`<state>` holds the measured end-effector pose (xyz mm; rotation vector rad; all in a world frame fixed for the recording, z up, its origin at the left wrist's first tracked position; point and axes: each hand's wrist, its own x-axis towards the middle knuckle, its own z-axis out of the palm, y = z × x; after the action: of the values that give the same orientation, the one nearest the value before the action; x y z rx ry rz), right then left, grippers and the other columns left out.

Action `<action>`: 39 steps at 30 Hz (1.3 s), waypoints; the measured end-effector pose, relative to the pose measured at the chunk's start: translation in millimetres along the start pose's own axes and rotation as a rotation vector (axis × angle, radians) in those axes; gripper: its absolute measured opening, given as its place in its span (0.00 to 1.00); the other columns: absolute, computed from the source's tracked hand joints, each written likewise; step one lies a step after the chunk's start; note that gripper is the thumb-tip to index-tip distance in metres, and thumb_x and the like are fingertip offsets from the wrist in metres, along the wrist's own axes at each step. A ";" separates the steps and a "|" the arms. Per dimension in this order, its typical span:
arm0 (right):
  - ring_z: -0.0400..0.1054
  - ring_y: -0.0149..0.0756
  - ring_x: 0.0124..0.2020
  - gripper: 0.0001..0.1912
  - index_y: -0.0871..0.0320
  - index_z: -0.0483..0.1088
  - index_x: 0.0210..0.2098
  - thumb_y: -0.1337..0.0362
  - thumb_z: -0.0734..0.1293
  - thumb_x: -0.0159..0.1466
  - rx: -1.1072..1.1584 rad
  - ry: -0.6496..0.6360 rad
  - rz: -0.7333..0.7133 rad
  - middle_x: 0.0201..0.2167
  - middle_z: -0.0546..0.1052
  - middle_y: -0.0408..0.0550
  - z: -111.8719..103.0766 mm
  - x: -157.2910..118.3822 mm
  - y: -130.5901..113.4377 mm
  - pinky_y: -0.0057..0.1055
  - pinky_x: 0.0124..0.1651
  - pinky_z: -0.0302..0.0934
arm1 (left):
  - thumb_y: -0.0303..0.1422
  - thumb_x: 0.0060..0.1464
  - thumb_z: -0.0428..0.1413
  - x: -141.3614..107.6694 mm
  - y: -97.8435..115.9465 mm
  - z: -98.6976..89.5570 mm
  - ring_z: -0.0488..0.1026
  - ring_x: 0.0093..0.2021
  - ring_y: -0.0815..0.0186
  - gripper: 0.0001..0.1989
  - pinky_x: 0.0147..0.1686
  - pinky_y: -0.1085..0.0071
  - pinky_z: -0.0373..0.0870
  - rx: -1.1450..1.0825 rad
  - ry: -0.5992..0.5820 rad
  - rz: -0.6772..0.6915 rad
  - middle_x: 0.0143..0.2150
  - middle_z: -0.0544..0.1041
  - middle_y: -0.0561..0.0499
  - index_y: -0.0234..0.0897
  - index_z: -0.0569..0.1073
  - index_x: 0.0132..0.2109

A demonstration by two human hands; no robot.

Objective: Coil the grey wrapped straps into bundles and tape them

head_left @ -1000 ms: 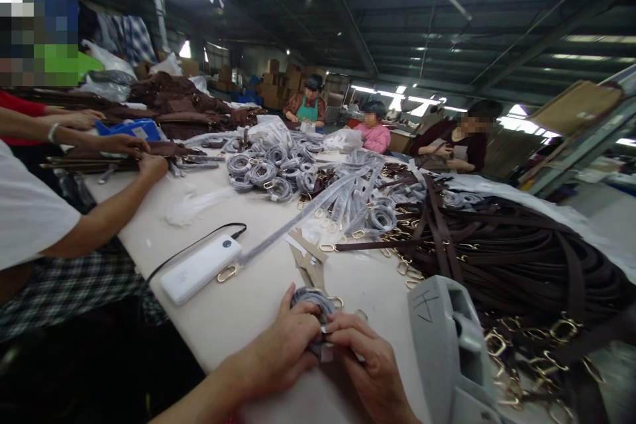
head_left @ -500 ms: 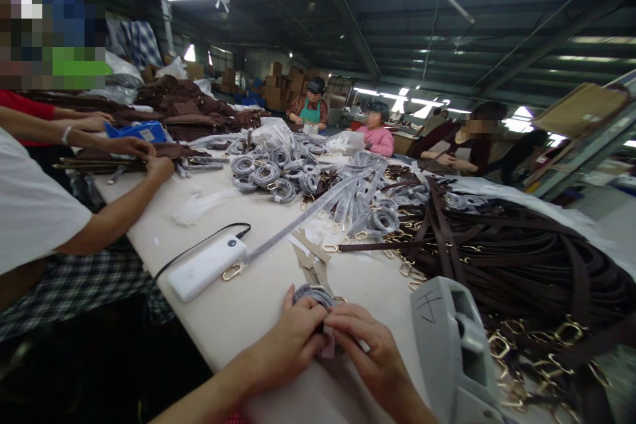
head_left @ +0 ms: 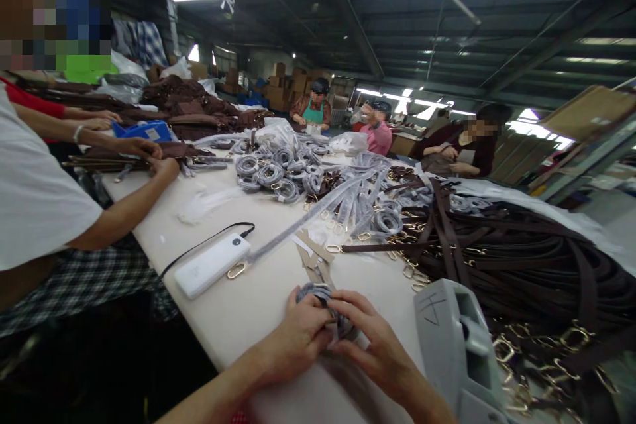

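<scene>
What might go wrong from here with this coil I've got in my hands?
The grey coil might spring loose if your left hand and right hand both let go. The grey dispenser stands close to your right forearm, so it could get bumped. The black cable runs to the table's edge; snagging it may drag the white device.

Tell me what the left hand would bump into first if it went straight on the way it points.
Besides the coil the left hand holds, most likely the right hand, close by on the coil's other side, though depth is unclear.
</scene>
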<state>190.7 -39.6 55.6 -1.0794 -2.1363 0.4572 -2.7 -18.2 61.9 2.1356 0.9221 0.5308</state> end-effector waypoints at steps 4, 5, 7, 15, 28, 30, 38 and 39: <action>0.66 0.47 0.57 0.20 0.50 0.71 0.54 0.65 0.71 0.62 -0.129 -0.078 -0.106 0.53 0.76 0.52 -3.0 1.1 9.5 0.44 0.58 0.64 | 0.26 0.60 0.49 -1.5 -1.9 -3.3 0.65 0.56 0.59 0.09 0.64 0.40 0.35 0.020 -0.031 0.031 0.49 0.74 0.50 0.42 0.73 0.41; 0.64 0.49 0.59 0.20 0.50 0.70 0.54 0.65 0.71 0.62 -0.165 -0.074 -0.127 0.54 0.75 0.52 -2.1 1.2 9.0 0.46 0.59 0.62 | 0.26 0.60 0.48 -1.7 -2.8 -4.7 0.65 0.57 0.59 0.10 0.64 0.39 0.35 0.019 -0.042 0.048 0.50 0.74 0.50 0.42 0.73 0.42; 0.63 0.50 0.60 0.19 0.51 0.71 0.52 0.65 0.71 0.61 -0.205 -0.052 -0.157 0.52 0.77 0.50 2.0 0.4 5.6 0.51 0.62 0.58 | 0.26 0.60 0.48 -1.8 -4.3 -8.4 0.64 0.58 0.58 0.11 0.64 0.38 0.33 0.008 -0.079 0.086 0.50 0.74 0.51 0.44 0.73 0.44; 0.74 0.41 0.43 0.07 0.49 0.70 0.39 0.67 0.68 0.63 -0.122 0.080 -0.013 0.36 0.78 0.43 16.8 -5.1 -14.4 0.51 0.66 0.50 | 0.27 0.58 0.50 -1.3 0.4 -30.2 0.68 0.54 0.58 0.08 0.65 0.41 0.33 -0.100 -0.253 0.147 0.43 0.75 0.53 0.41 0.71 0.33; 0.70 0.32 0.28 0.08 0.53 0.68 0.32 0.65 0.61 0.68 0.001 0.261 0.058 0.26 0.72 0.41 2.0 2.4 -45.8 0.24 0.34 0.67 | 0.29 0.48 0.57 -18.7 34.6 -53.0 0.63 0.40 0.66 0.12 0.41 0.72 0.63 -0.416 -0.142 0.022 0.37 0.68 0.56 0.39 0.68 0.42; 0.69 0.32 0.26 0.09 0.54 0.69 0.32 0.65 0.61 0.68 -0.011 0.241 0.069 0.25 0.73 0.41 3.5 1.5 -46.8 0.25 0.29 0.64 | 0.29 0.48 0.55 -18.9 30.5 -47.7 0.64 0.38 0.67 0.12 0.38 0.73 0.63 -0.514 -0.174 -0.019 0.35 0.68 0.56 0.39 0.67 0.42; 0.70 0.35 0.27 0.07 0.53 0.70 0.34 0.69 0.63 0.66 -0.156 0.344 -0.084 0.25 0.75 0.42 -2.9 6.9 -52.1 0.28 0.33 0.64 | 0.31 0.53 0.52 -22.9 34.0 -47.3 0.66 0.48 0.60 0.06 0.64 0.49 0.46 -0.294 -0.165 0.035 0.40 0.70 0.54 0.40 0.67 0.40; 0.70 0.34 0.27 0.06 0.53 0.70 0.34 0.68 0.63 0.66 -0.131 0.342 -0.022 0.26 0.75 0.42 -4.5 7.0 -50.6 0.26 0.32 0.64 | 0.32 0.54 0.54 -25.8 36.2 -45.9 0.66 0.49 0.60 0.09 0.66 0.46 0.35 -0.225 -0.110 0.049 0.42 0.70 0.54 0.41 0.66 0.43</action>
<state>162.4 -63.9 90.9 -1.1158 -1.8910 0.1115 -31.5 -33.2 116.9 1.9667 0.7160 0.5104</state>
